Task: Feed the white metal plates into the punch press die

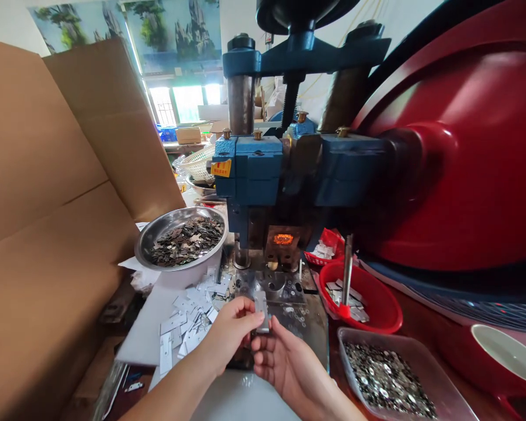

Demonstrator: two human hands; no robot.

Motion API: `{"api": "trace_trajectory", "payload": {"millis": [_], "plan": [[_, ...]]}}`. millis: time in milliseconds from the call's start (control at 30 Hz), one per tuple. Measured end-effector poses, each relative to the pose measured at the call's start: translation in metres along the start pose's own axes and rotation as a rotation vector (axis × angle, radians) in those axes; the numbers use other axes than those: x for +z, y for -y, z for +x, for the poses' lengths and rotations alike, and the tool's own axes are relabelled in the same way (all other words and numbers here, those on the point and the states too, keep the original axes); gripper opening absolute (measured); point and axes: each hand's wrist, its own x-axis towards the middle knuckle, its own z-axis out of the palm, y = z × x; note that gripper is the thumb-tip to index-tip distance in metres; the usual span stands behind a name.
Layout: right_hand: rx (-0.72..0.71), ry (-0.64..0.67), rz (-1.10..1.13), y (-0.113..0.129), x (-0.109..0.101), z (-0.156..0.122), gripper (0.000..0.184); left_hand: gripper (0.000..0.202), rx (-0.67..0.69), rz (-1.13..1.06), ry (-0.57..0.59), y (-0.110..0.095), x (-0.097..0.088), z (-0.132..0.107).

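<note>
My left hand (228,336) and my right hand (284,362) meet in front of a blue punch press (263,169). Together they pinch a small flat metal plate (260,310), held upright between the fingertips. The plate hovers just before the press's steel die bed (276,289). A heap of similar loose metal plates (193,318) lies on a white sheet beside my left hand.
A steel bowl (151,237) of dark metal scraps stands at the left. A red bowl (383,313) with plates and a tool sits right, a clear tray (346,345) of small washers nearer. Cardboard (48,204) walls the left; a red flywheel guard (464,146) looms right.
</note>
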Motion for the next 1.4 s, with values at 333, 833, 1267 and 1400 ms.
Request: {"api": "trace_trajectory", "payload": {"millis": [333,833,1267,1400], "plan": [[-0.335,-0.242,-0.011,0.012,-0.011,0.004,0.034,0.035,0.025,-0.066,0.069,0.002,0.001,0.001],[-0.899,-0.524,-1.109,0.06,-0.039,0.048,0.024,0.017,0.444,0.479,-0.252,-0.008,0.008,0.06],[-0.984,-0.486,-1.283,0.086,-0.055,0.091,0.022,0.034,0.477,0.599,-0.172,-0.006,0.002,0.107],[-0.974,-0.478,-1.294,0.087,-0.052,0.091,0.019,0.036,0.481,0.626,-0.1,-0.015,0.001,0.108]]}}
